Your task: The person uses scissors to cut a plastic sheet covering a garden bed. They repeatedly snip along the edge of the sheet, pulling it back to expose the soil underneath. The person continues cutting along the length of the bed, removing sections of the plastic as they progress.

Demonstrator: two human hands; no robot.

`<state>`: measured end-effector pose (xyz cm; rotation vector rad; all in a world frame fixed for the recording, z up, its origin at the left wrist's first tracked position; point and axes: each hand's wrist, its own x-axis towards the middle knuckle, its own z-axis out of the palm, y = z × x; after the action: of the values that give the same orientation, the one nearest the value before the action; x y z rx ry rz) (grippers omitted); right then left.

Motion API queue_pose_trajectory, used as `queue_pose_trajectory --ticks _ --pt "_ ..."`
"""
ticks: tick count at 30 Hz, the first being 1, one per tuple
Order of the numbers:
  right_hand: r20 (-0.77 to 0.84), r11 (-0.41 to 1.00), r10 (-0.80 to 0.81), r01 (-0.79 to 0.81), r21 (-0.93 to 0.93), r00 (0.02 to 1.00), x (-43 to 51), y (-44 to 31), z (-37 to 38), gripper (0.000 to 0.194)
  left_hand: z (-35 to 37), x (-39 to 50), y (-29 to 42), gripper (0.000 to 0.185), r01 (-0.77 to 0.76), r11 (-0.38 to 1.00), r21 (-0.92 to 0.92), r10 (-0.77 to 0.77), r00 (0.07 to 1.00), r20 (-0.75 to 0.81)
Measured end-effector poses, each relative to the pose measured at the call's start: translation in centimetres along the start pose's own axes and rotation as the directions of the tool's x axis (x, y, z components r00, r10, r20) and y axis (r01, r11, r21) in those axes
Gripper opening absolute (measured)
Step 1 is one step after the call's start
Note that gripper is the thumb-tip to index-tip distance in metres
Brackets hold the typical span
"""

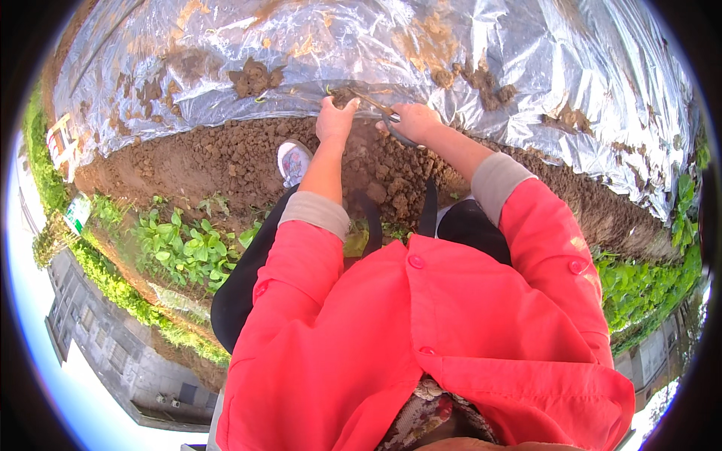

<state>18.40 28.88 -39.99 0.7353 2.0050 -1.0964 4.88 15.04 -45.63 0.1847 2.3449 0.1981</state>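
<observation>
My right hand (pixel 416 122) grips a pair of scissors (pixel 389 115) with dark handles. Their blades slant up and left over the clear plastic film (pixel 316 62) that covers the raised bed. Just left of the blade tips, my left hand (pixel 335 119) is at the film's lower edge, thumb and forefinger apart around a small patch of soil (pixel 342 97). Whether those fingertips pinch the film is too small to tell. A thin green sprout (pixel 328 89) shows beside the left fingertips. Another small sprout (pixel 260 100) lies farther left, below a clod of soil (pixel 255 78) on the film.
Loose crumbly soil (pixel 237 152) borders the film, with my shoe (pixel 294 162) on it. Leafy green plants (pixel 180 248) grow at left and more plants (pixel 648 287) at right. Two dark straps (pixel 428 208) hang between my knees. A grey building (pixel 130 349) stands beyond.
</observation>
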Motion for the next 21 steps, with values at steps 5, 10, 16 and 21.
queue_pose_trajectory --ticks 5,10,16,21 --pt "-0.027 1.000 0.015 -0.015 -0.005 1.000 0.2 1.4 -0.9 0.056 -0.7 -0.4 2.3 0.076 0.118 0.991 0.069 -0.118 0.993 -0.008" --pt "-0.073 0.997 -0.046 0.041 -0.070 0.996 -1.1 2.7 -3.6 0.055 -0.8 -1.1 1.4 0.074 0.071 0.996 -0.045 -0.073 0.996 -0.047" --pt "-0.158 0.979 -0.185 0.168 -0.112 0.970 -5.2 5.5 -6.4 0.055 -2.4 -0.9 -1.5 0.071 0.025 0.955 -0.295 -0.041 0.998 -0.047" --pt "-0.106 0.995 -0.097 0.097 -0.003 0.990 -10.1 8.7 -6.9 0.053 -7.9 1.2 -6.5 0.057 0.013 0.939 -0.344 -0.117 0.952 -0.283"
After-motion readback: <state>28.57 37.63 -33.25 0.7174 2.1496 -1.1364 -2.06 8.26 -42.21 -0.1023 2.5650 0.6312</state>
